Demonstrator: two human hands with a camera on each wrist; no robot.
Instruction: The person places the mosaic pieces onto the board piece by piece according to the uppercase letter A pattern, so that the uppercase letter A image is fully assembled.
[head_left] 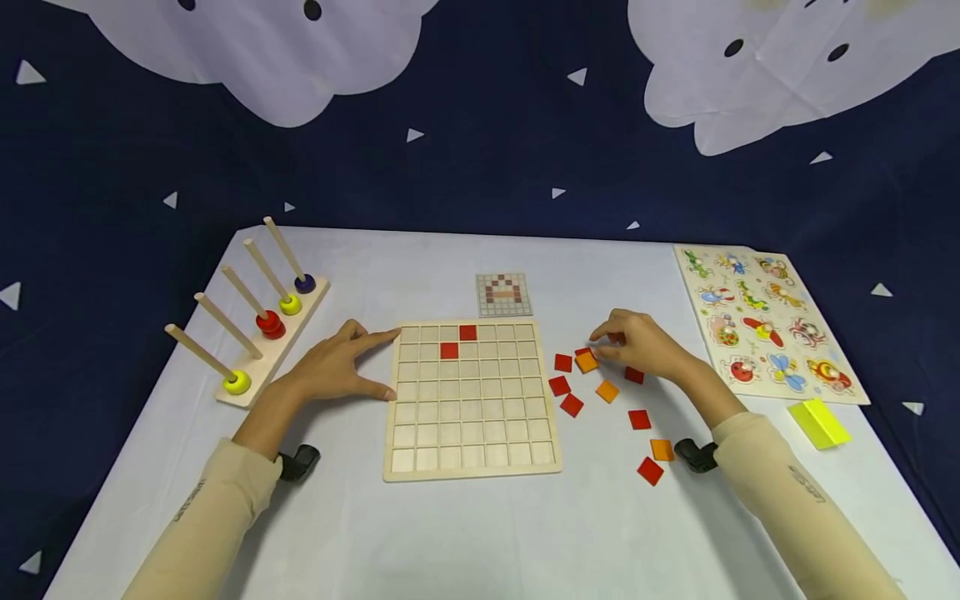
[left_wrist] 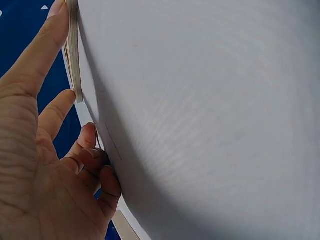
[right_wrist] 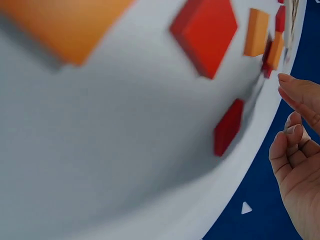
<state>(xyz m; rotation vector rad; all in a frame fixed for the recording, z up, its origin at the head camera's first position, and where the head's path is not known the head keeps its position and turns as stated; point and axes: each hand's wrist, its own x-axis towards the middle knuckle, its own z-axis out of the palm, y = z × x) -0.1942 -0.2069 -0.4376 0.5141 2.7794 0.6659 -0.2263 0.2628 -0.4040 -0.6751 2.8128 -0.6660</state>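
A wooden grid board (head_left: 472, 478) lies flat on the table, with two red square tiles (head_left: 468, 332) in its upper cells. My left hand (head_left: 335, 367) touches the board's left edge with thumb and index finger spread apart; its other fingers bend inward in the left wrist view. Right of the board, my right hand (head_left: 641, 343) hovers by an orange tile (head_left: 587, 362) that overlaps a red one. In the right wrist view, thumb and index fingertips (right_wrist: 285, 78) stand just beside that pair, with nothing visible between them. Several loose red and orange tiles (head_left: 640, 419) are scattered around.
Behind the board lies a small pattern card (head_left: 503, 294). A peg stand with coloured rings (head_left: 273, 350) stands at left. On the right are a picture puzzle board (head_left: 772, 321) and a folded yellow paper (head_left: 819, 423). A dark blue cloth (head_left: 480, 167) hangs behind the table.
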